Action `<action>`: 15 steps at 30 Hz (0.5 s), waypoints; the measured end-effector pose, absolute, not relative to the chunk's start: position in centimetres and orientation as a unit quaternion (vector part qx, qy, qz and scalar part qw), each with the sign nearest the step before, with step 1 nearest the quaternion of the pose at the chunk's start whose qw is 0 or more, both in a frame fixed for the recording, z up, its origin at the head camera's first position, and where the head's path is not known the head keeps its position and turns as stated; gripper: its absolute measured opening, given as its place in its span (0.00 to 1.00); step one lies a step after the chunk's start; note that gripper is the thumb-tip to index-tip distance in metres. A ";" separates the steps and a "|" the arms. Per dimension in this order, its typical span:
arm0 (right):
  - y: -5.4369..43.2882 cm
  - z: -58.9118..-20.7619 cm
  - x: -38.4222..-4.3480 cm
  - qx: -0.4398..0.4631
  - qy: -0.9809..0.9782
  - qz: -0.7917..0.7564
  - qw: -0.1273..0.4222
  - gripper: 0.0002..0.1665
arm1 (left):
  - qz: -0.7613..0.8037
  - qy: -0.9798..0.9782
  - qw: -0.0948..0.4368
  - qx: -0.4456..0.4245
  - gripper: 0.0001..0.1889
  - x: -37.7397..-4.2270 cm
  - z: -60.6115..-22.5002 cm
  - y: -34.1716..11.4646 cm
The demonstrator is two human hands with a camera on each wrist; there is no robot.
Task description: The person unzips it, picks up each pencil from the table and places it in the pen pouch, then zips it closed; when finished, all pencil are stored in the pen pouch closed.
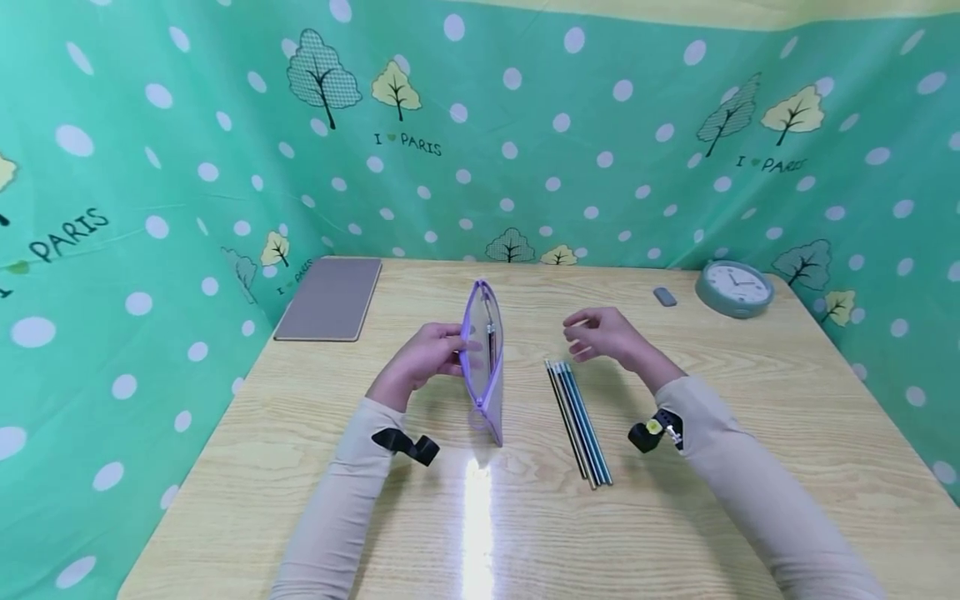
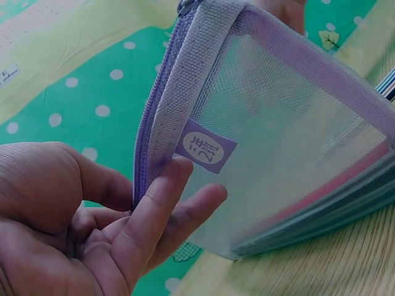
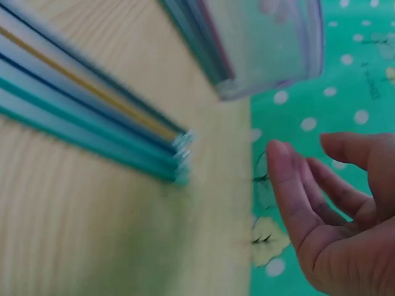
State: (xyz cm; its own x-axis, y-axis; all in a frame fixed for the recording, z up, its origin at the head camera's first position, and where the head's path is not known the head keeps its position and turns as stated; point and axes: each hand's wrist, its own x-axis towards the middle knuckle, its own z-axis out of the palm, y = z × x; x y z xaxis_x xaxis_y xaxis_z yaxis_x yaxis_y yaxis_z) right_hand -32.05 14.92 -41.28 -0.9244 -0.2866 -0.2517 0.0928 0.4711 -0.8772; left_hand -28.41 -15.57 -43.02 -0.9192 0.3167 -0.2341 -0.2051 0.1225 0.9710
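My left hand [image 1: 433, 357] pinches the zipper edge of a purple mesh zip pouch [image 1: 491, 400], which stands upright on the table with its mouth unzipped. Inside the pouch are a few pencils [image 1: 492, 346], and through the mesh in the left wrist view they lie along the bottom. A label [image 2: 207, 146] shows on its side. Several pencils [image 1: 579, 425] in dark, gold, blue and teal lie side by side on the table, right of the pouch. Just above their far ends hovers my right hand [image 1: 603, 335], fingers loosely bent and apart from thumb, holding nothing.
A grey-brown flat board or notebook [image 1: 330, 298] lies at the back left of the wooden table [image 1: 300, 467]. At the back right are a round clock [image 1: 735, 288] and a small grey eraser-like block [image 1: 664, 297]. A green dotted cloth [image 1: 525, 167] hangs behind.
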 end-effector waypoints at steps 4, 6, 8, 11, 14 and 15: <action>16.0 -42.6 -31.7 -0.040 0.849 -0.484 0.210 0.27 | 0.663 0.722 0.196 0.040 0.22 -28.5 -43.1 -15.6; 16.2 -43.3 -31.5 -0.036 0.853 -0.475 0.213 0.26 | 0.664 0.721 0.196 0.038 0.22 -28.4 -43.1 -15.7; 16.1 -44.0 -31.3 -0.035 0.860 -0.463 0.214 0.25 | 0.663 0.722 0.195 0.036 0.22 -28.4 -43.1 -15.8; 15.7 -45.1 -31.2 -0.034 0.872 -0.442 0.207 0.23 | 0.663 0.722 0.193 0.032 0.22 -28.2 -43.1 -15.7; 15.5 -45.9 -31.2 -0.034 0.890 -0.412 0.191 0.20 | 0.662 0.723 0.193 0.034 0.22 -28.3 -43.1 -15.6; 15.4 -46.0 -31.2 -0.035 0.896 -0.402 0.184 0.19 | 0.663 0.722 0.194 0.035 0.22 -28.3 -43.1 -15.5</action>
State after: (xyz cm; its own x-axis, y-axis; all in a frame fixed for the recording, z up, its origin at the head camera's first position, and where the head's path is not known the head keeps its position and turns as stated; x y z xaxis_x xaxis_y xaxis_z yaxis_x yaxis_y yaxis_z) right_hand -31.22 15.44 -46.01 -0.9296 -0.2115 -0.3017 0.0844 0.6749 -0.7331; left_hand -28.29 -15.49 -43.06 -0.9224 0.3080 -0.2331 -0.2061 0.1181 0.9714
